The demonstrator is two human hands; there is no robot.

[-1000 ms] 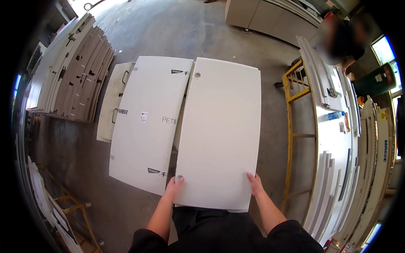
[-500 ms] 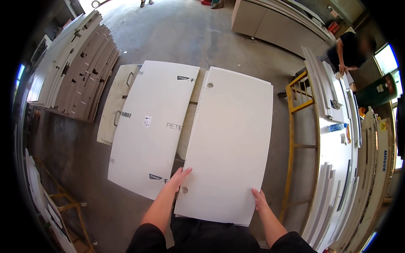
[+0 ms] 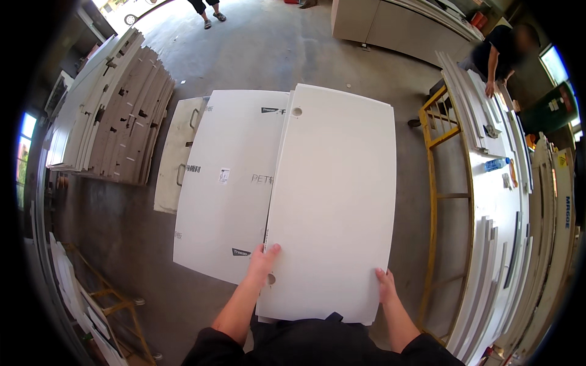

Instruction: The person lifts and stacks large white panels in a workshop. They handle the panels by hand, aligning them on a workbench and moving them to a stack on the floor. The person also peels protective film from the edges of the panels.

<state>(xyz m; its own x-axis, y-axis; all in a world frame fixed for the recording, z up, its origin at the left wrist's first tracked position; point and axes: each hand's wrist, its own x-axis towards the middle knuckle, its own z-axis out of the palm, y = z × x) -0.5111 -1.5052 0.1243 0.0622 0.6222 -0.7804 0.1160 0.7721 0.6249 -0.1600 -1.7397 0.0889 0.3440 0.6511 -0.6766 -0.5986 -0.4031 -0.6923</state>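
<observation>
A large white cabinet door panel (image 3: pixel 332 195) with a round hinge hole near each end of its left edge lies flat in front of my body. A second edge shows beneath it, so more than one panel may be stacked there. My left hand (image 3: pixel 264 261) is closed on the left edge near the lower hole, thumb on top and fingers hidden below. On the opposite edge my right hand (image 3: pixel 386 284) grips the same way. Just left of the panel, and partly covered by it, is a white board with printed film (image 3: pixel 226 201), resting over a worn pale base with metal handles (image 3: pixel 165 183).
Tall stacks of panels (image 3: pixel 116 116) stand at far left. On the right, a yellow-framed trolley (image 3: pixel 431 201) borders a bench bearing white strips and a blue-capped bottle (image 3: pixel 495 164). A co-worker (image 3: pixel 492 58) leans over that bench. Another person's legs (image 3: pixel 207 11) show at the far end.
The panel in my hands has shifted left and away from me, closing the gap beside the printed board. The distant person's legs show more fully; the co-worker's arm has moved.
</observation>
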